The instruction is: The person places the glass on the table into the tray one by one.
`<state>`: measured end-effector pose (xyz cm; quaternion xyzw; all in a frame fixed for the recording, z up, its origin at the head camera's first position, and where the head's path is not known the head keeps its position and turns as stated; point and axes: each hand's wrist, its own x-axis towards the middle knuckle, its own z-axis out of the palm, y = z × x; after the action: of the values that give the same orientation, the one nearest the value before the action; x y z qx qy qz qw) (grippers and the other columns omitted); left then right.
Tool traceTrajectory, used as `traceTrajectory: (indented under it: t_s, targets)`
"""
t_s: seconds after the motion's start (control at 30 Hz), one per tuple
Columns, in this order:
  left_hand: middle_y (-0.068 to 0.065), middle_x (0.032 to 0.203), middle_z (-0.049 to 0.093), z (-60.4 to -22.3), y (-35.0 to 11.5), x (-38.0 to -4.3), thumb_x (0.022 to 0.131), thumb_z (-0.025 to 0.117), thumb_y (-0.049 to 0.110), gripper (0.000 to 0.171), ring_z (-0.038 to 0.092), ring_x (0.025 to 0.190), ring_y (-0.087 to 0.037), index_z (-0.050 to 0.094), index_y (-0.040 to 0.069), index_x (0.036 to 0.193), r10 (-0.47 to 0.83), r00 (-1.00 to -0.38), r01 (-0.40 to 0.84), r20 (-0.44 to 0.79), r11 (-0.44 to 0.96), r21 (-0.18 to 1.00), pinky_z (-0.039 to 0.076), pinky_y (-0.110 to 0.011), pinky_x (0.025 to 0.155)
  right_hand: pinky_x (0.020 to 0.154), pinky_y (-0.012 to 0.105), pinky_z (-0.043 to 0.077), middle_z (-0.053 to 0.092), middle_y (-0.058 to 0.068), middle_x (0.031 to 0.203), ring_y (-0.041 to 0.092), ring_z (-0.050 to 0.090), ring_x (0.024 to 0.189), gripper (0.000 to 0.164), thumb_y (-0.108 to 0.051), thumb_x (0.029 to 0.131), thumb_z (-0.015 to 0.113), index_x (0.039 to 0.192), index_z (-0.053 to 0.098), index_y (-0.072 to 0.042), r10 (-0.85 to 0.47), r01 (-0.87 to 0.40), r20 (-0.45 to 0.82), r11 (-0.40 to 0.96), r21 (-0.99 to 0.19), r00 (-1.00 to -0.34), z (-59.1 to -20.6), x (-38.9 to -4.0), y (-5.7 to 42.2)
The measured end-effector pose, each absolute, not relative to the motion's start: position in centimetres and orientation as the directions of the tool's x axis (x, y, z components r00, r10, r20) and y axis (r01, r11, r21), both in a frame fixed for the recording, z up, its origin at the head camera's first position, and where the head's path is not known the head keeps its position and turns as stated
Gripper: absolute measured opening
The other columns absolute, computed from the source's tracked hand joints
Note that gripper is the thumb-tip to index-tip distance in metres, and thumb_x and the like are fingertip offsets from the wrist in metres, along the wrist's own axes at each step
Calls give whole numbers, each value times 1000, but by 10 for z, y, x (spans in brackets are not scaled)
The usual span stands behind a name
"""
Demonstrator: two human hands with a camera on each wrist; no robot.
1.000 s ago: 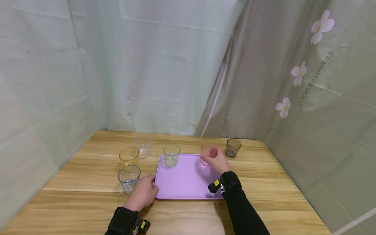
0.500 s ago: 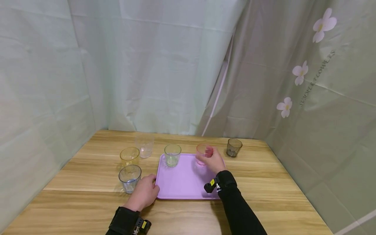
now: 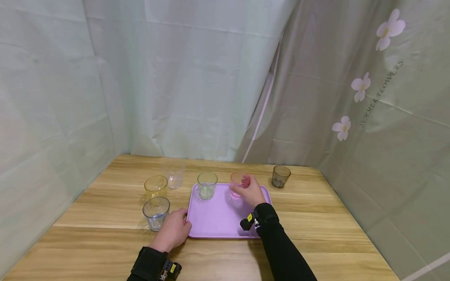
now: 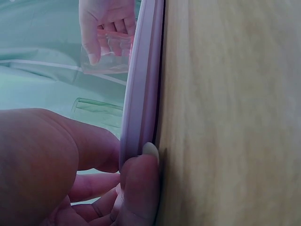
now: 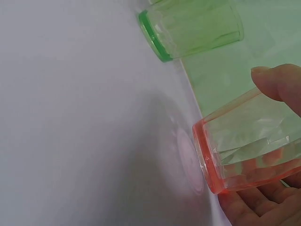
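Note:
My right hand (image 3: pixel 248 190) grips a pink clear glass (image 3: pixel 236 184) by its sides, over the back of the purple tray (image 3: pixel 218 222). In the right wrist view, thumb and fingers lie on opposite sides of the pink glass (image 5: pixel 254 141); its base is at the tray surface, and I cannot tell whether it touches. A green glass (image 3: pixel 207 186) stands upright on the tray's back left corner. At the tray's left edge, my left hand (image 3: pixel 172 230) pinches the rim (image 4: pixel 138 103) between thumb and finger, as the left wrist view shows.
Left of the tray stand a blue-tinted glass (image 3: pixel 156 214), a yellow glass (image 3: pixel 156 186) and a colourless glass (image 3: pixel 174 174). A dark grey glass (image 3: pixel 281 176) is at the back right of the wooden table (image 3: pixel 316 234). Curtains (image 3: pixel 197 78) hang behind and beside the table.
My right hand has moved left along the tray's back with the pink glass, closer to the green glass. The left hand keeps its place at the tray's edge.

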<state>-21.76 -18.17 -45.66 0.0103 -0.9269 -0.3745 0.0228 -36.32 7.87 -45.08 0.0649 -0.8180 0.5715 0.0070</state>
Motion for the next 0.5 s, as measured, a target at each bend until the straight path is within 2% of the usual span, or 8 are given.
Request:
traceTrajectory:
  t_s: [0.2, 0.4, 0.5]
  targets:
    - [-6, 72, 57, -457, -182, -219, 100, 64, 4, 40, 59, 60, -17, 64, -15, 135, -33, -999, 0, 35, 723, 691, 47, -33, 61, 119, 54, 49, 59, 31, 151, 43, 63, 136, 81, -23, 92, 89, 156, 47, 6, -108, -115, 84, 329, -937, -991, -454, -366, 74]
    - [-4, 75, 55, -458, -183, -220, 97, 65, 3, 38, 57, 72, -19, 67, -14, 131, -25, -997, 29, 72, 751, 660, 47, -33, 67, 119, 53, 50, 61, 29, 150, 42, 65, 135, 83, -23, 91, 89, 155, 48, 7, -112, -121, 88, 336, -934, -990, -459, -372, 69]
    - [-4, 74, 54, -457, -182, -220, 98, 65, 4, 39, 58, 71, -19, 67, -14, 132, -26, -997, 24, 66, 747, 664, 47, -33, 67, 120, 53, 49, 61, 29, 150, 42, 65, 136, 83, -24, 91, 89, 156, 47, 7, -117, -121, 86, 333, -935, -989, -460, -371, 67]
